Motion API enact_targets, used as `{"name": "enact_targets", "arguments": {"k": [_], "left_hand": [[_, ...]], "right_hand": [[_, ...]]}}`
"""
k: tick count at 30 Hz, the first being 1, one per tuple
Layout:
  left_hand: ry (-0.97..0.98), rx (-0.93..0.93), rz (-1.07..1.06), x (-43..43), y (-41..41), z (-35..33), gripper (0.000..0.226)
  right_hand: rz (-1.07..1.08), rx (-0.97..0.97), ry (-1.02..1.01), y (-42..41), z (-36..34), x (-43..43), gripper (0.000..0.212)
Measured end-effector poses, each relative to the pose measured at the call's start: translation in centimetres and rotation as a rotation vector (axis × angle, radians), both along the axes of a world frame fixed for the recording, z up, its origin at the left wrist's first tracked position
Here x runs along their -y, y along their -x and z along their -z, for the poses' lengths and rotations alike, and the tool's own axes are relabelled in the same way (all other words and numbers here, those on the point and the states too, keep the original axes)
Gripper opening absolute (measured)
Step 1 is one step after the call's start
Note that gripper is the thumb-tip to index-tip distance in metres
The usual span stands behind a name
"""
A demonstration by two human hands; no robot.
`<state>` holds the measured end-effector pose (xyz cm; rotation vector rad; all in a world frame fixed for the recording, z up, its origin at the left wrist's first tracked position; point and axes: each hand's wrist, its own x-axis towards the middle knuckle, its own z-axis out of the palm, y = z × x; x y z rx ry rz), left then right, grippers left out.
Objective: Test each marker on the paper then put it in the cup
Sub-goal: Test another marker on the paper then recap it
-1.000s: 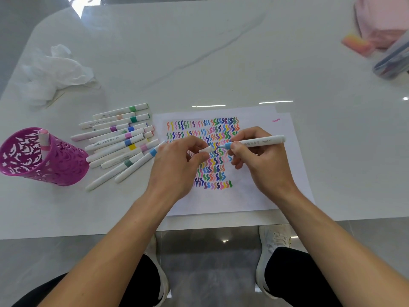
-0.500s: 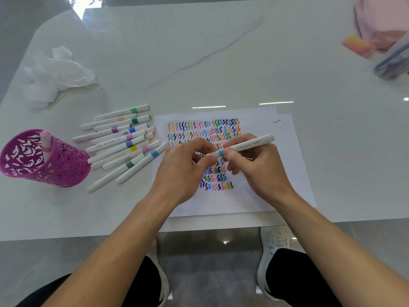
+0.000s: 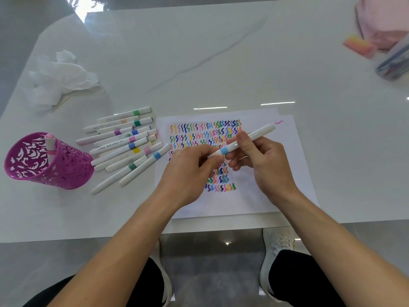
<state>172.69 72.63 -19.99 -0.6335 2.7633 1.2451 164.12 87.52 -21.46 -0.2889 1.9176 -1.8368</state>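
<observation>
A white marker with a light-blue band (image 3: 250,138) is held over the paper (image 3: 276,196), which is covered in rows of coloured squiggles. My right hand (image 3: 261,165) grips the marker's barrel. My left hand (image 3: 190,171) pinches its capped end by the blue band. Several more white markers (image 3: 126,145) lie in a loose pile left of the paper. The purple cut-out cup (image 3: 66,171) stands at the far left with one pink marker (image 3: 50,147) upright in it.
A crumpled white tissue (image 3: 59,78) lies at the back left. A pink cloth (image 3: 380,21), a pink-orange eraser (image 3: 359,46) and a clear pencil pouch (image 3: 394,63) sit at the back right corner. The table's front edge runs just below the paper.
The cap, apart from the marker's tip a second ago, now sits on the marker. Both hands have drifted slightly lower over the paper, and the marker has tilted up at its right end.
</observation>
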Motion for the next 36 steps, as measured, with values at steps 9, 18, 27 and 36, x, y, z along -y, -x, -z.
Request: {"name": "enact_targets", "arguments": {"k": [9,18,27,36], "left_hand": [[0.005,-0.168,-0.018,-0.4,-0.2,-0.3,0.019],[-0.017,-0.18,-0.019,-0.6,-0.4,-0.5,0.017],[-0.031,-0.175,-0.022,-0.9,-0.4,-0.6,0.018],[-0.095,-0.17,-0.027,-1.1,-0.6,-0.5,0.016]], "right_hand": [[-0.037,0.09,0.143,0.3,-0.5,-0.1,0.034],[-0.032,0.11,0.176,-0.1,-0.4,-0.2,0.034],[0.007,0.102,0.147,-0.8,-0.1,-0.4,0.036],[0.006,0.091,0.117,-1.4,0.1,-0.7,0.035]]}}
